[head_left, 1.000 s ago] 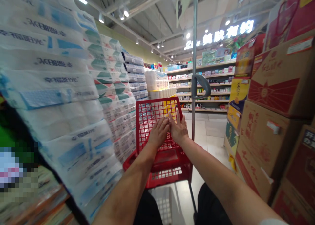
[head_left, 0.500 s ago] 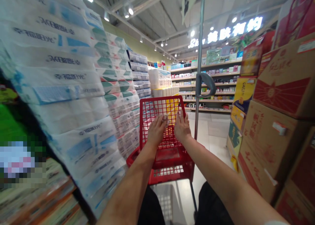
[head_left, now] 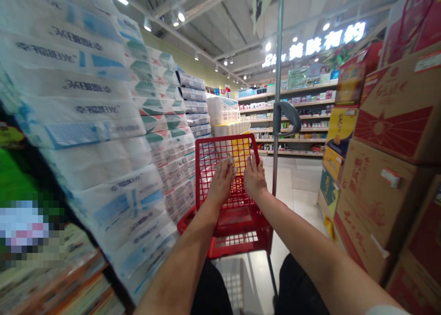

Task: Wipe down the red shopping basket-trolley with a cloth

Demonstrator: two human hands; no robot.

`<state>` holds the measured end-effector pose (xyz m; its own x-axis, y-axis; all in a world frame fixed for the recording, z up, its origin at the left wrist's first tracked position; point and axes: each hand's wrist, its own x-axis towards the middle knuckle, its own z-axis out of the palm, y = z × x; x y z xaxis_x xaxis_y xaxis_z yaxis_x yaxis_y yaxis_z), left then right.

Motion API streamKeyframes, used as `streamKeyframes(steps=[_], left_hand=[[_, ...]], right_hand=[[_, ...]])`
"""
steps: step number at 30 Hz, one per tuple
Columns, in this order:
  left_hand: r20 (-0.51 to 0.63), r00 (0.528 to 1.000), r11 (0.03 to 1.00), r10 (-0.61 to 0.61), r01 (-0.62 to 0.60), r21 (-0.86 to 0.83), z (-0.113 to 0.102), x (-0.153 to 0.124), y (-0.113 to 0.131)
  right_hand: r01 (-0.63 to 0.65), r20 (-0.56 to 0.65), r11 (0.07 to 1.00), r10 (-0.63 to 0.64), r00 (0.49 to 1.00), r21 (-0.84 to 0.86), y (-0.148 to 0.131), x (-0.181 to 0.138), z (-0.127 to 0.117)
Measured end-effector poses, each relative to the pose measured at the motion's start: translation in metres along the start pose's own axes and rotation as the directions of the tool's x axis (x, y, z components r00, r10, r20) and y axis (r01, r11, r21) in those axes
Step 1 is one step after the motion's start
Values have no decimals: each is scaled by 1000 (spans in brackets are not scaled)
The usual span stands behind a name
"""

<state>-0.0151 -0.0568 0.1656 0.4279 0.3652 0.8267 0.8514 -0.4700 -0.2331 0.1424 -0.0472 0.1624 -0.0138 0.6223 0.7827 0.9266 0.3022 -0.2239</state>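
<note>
My left hand (head_left: 220, 182) and my right hand (head_left: 255, 179) are stretched out side by side over a red mesh shopping basket (head_left: 206, 168) on a cart. Both hands have their backs toward me and their fingers extended forward, a small gap apart. Neither hand grips anything. A small pale bit shows at my left fingertips, and I cannot make out what it is. The fingertips reach to about the far wall of the basket.
Tall stacks of wrapped toilet-paper packs (head_left: 89, 122) line the left. Stacked cardboard and red boxes (head_left: 389, 122) line the right. A metal pole with a grey hook (head_left: 277, 76) rises beside the basket. Stocked shelves (head_left: 303, 122) stand across the tiled aisle floor (head_left: 299, 186).
A second ago my hands touched at the fingers; they have since drawn a little apart and stayed level. The view has shifted slightly.
</note>
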Motion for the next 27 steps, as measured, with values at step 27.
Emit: streamKeyframes(steps=[27], left_hand=[[82, 989, 992, 126, -128, 12, 4, -2, 9]], right_hand=[[4, 26, 994, -1, 1000, -108, 0, -2, 7]])
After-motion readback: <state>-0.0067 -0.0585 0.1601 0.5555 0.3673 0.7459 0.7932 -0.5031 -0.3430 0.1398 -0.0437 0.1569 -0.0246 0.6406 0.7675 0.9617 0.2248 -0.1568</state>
